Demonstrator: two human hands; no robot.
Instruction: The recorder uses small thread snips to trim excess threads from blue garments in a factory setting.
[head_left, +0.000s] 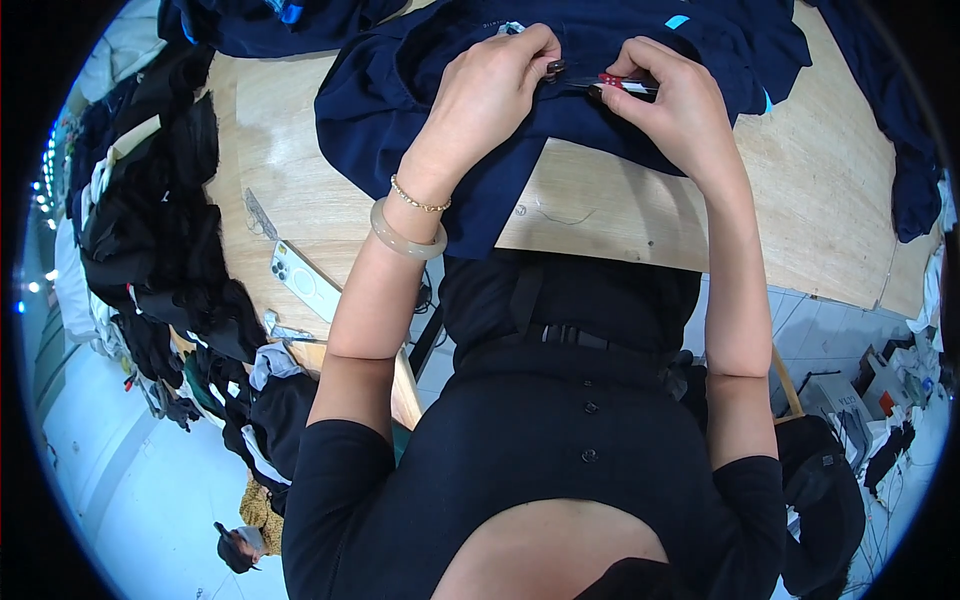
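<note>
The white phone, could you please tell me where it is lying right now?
The white phone lies camera-up on the wooden table, just left of the left forearm, near the table's front edge.

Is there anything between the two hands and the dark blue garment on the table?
Nothing visible. The left hand pinches the navy garment directly. The right hand holds small red-handled snips against the same fabric.

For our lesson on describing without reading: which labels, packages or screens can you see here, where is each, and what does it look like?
Neck label: small pale tab at the dark blue garment's collar, beside the left hand.
Blue tab: small light-blue strip on the garment, above the right hand.
Phone: white slab, back up, on the wooden table; screen hidden.
</note>
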